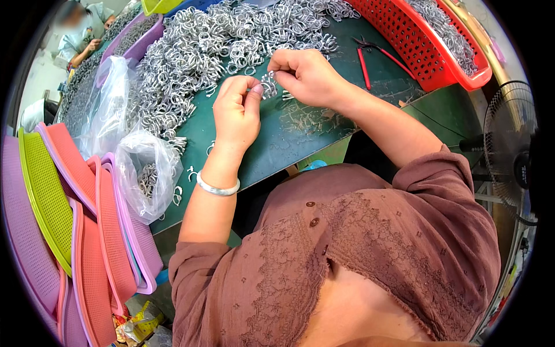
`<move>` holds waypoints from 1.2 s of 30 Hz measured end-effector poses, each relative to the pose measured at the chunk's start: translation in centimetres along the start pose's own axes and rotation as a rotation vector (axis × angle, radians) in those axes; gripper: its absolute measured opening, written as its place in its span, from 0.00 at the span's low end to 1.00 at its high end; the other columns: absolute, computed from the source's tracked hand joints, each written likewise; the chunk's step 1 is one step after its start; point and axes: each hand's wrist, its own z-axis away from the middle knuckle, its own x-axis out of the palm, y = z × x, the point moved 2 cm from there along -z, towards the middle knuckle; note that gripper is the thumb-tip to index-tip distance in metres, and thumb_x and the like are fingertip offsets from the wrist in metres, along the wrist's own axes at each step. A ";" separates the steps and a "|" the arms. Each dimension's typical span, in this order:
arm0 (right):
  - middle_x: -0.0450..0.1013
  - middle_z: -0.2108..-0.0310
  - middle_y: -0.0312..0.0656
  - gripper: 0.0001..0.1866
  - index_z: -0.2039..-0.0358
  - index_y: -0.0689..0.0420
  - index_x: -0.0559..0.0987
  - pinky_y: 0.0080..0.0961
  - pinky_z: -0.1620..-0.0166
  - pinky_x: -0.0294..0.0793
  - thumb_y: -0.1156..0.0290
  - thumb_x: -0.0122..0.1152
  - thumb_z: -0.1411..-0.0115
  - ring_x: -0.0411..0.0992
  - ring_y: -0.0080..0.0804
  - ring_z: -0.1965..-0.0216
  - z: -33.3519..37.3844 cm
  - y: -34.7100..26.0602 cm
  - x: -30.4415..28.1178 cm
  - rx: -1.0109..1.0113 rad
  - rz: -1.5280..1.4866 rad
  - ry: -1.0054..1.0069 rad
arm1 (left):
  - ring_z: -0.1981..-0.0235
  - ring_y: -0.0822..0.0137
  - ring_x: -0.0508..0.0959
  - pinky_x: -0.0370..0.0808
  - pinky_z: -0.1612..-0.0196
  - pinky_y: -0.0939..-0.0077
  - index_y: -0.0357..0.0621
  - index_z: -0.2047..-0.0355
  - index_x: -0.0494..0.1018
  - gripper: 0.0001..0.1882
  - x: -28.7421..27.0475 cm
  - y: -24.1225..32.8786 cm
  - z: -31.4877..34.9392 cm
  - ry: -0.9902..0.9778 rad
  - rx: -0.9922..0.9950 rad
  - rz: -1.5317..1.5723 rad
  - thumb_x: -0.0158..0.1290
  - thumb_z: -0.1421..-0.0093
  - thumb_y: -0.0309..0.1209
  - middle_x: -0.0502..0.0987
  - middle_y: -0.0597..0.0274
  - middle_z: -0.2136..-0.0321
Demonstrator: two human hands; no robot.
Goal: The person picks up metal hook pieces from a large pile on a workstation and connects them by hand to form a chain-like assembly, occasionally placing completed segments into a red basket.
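My left hand (238, 113) is closed in a pinch, thumb against fingers, on a small cluster of silver metal rings (268, 87). From the other side my right hand (307, 76) pinches at the same cluster, its fingers curled. The cluster hangs between the two hands, just above the green tabletop (277, 147). Directly beyond them lies a large heap of similar open metal rings (214, 40). A few loose rings (177, 195) lie beside my left forearm, which wears a pale bangle (218, 185).
Cutting pliers (364, 63) with red handles lie right of my hands, near a red perforated basket (457, 63) of metal parts. A clear plastic bag (139, 199) and stacked coloured baskets (95, 243) stand left. A fan (509, 144) is far right. Another person (84, 34) sits at upper left.
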 end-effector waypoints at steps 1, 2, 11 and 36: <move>0.64 0.86 0.37 0.02 0.77 0.62 0.70 0.18 0.78 0.61 0.80 0.49 0.54 0.60 0.19 0.83 -0.1 -0.1 -0.1 -0.001 0.010 -0.012 | 0.82 0.74 0.70 0.66 0.78 0.80 0.38 0.75 0.68 0.03 -0.3 0.7 -0.2 -0.006 0.121 -0.156 0.48 0.49 0.24 0.71 0.62 0.78; 0.64 0.86 0.37 0.02 0.77 0.62 0.70 0.18 0.78 0.61 0.80 0.49 0.54 0.60 0.18 0.83 0.0 -0.1 -0.2 0.009 0.000 -0.017 | 0.82 0.74 0.70 0.65 0.79 0.78 0.38 0.75 0.67 0.03 -0.5 1.2 -0.3 -0.011 0.242 -0.313 0.49 0.50 0.25 0.71 0.61 0.78; 0.64 0.84 0.33 0.02 0.76 0.63 0.70 0.16 0.77 0.61 0.80 0.50 0.53 0.60 0.16 0.80 0.2 0.5 -0.3 0.119 -0.222 -0.090 | 0.82 0.79 0.64 0.61 0.80 0.85 0.39 0.76 0.69 0.04 -0.7 -0.5 -0.5 -0.265 -0.215 0.288 0.49 0.49 0.27 0.68 0.70 0.84; 0.65 0.80 0.32 0.05 0.73 0.60 0.67 0.15 0.76 0.62 0.76 0.53 0.50 0.64 0.17 0.78 0.5 1.4 -0.3 0.067 -0.353 -0.162 | 0.84 0.78 0.64 0.63 0.78 0.85 0.41 0.77 0.68 0.07 -0.1 -1.4 -0.5 -0.158 -0.434 0.849 0.44 0.44 0.28 0.67 0.70 0.85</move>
